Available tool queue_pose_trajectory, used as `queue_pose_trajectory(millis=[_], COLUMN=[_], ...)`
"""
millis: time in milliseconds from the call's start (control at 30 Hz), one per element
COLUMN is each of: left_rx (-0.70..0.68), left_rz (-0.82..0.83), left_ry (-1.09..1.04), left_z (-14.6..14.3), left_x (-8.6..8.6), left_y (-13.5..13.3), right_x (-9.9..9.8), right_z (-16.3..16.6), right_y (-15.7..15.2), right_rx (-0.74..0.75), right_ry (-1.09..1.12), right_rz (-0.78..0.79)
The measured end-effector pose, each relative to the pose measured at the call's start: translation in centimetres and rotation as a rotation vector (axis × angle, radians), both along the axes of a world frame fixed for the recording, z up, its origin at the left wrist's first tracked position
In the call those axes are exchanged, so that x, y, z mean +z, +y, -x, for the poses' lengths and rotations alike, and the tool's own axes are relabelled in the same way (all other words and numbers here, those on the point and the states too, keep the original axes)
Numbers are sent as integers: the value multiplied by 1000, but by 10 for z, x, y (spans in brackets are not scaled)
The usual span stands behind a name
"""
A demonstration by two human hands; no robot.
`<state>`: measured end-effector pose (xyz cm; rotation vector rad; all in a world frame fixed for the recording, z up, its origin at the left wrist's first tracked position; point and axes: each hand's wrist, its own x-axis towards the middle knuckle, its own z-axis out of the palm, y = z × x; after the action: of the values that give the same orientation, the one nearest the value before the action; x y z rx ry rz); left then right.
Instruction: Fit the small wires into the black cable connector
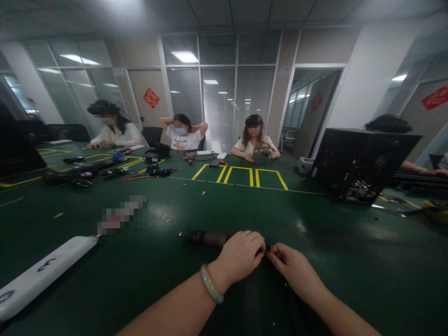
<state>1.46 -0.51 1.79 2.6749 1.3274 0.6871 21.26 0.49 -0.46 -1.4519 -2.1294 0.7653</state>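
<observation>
A dark cylindrical tool [213, 239], which looks like an electric screwdriver, lies along the green tabletop with its metal tip pointing left. My left hand [241, 254], with a pale bangle [211, 283] at the wrist, is closed over the tool's right end. Close beside it, the thumb and fingers of my right hand [296, 266] pinch something small and dark near that same end. A dark cord seems to run down from there, though its shape is lost in shadow. The fingers hide where the parts meet, so I cannot tell whether they are joined.
At the left lies a white power strip [45, 273] marked 3. Tangled wires and dark parts [154, 171] sit farther back. Yellow tape outlines [240, 175] mark the table's far side. A black computer case [362, 163] stands at right. Several people sit around the table.
</observation>
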Motion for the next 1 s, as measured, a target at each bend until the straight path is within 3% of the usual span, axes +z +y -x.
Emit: queue_pose_trajectory(millis=[133,300,733,1000], left_rx=[-38,31,34,-24], left_rz=[-8,15,18,-9], left_ry=[2,2,11,0], left_z=[0,0,0,0], left_x=[1,1,0,0], left_y=[0,-1,0,1], right_x=[-1,-1,3,4], right_z=[0,0,1,1], right_y=[1,1,-1,-2], right_rx=[-8,-4,-6,-1], right_ry=[-2,15,8,3], right_rz=[-13,2,12,-6])
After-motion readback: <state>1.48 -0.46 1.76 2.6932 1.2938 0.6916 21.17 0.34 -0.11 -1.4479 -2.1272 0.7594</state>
